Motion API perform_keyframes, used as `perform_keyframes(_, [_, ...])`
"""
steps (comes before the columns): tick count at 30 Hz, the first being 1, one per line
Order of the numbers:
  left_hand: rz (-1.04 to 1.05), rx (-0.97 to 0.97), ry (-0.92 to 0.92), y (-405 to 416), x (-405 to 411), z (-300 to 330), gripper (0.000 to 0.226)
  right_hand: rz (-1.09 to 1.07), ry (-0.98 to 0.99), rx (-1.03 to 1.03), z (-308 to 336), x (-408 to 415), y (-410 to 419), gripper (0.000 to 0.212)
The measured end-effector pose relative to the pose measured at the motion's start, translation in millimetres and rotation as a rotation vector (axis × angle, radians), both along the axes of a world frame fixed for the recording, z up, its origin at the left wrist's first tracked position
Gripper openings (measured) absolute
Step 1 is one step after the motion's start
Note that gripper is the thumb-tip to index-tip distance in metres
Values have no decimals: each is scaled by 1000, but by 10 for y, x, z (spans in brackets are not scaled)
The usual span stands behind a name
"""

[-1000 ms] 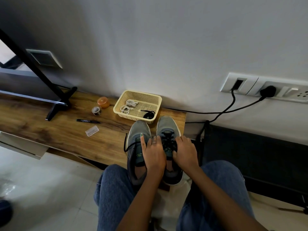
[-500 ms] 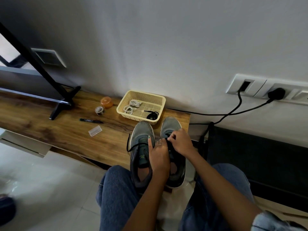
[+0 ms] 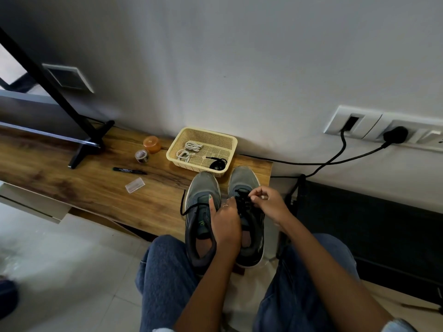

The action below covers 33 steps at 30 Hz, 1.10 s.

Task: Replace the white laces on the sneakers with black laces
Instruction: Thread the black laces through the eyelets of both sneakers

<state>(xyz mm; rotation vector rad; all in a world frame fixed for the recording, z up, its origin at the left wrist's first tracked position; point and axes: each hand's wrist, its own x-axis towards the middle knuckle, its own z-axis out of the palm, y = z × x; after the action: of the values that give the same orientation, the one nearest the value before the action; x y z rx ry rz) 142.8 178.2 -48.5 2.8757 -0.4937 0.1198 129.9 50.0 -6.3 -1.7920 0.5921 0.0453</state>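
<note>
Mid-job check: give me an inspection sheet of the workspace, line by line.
Surface: wooden bench, against the wall.
Job's things: two grey sneakers, the right one black-laced; white laces and a black lace in the yellow basket.
Clutter: marker, clear case, tape roll, orange lid.
Hands: left hand rests between the sneakers; right hand pinches black lace.
Cables: two black cables from wall sockets.
Surroundings: black stand, tiled floor.
</note>
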Motion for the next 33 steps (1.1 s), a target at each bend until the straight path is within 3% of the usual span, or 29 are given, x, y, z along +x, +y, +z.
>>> perform_keyframes(4, [13,-51,64,-3,-23,43,16,-47,14,-148,-30,-33,18,12])
perform_keyframes(8, [13,-178,122,21,-57,179,44,42,-7,-235,5,-137,110,6])
perform_keyframes(12, [-52,-388,291,115,-68,367,57,103,20,-285,-87,-320,197,40])
perform_keyframes(17, [-65,-583,461,201,4,438,40,80,-36,-493,-237,-457,272,36])
perform_keyframes(19, [-71,-545,454,175,43,452,27,66,-41,-549,-256,-478,315,32])
perform_keyframes(27, [-117,-108,398,1,219,666,21,-18,-72,-677,-262,-528,448,21])
perform_keyframes(33, [-76,-180,428,-37,214,660,14,-55,-60,-689,-279,-523,482,21])
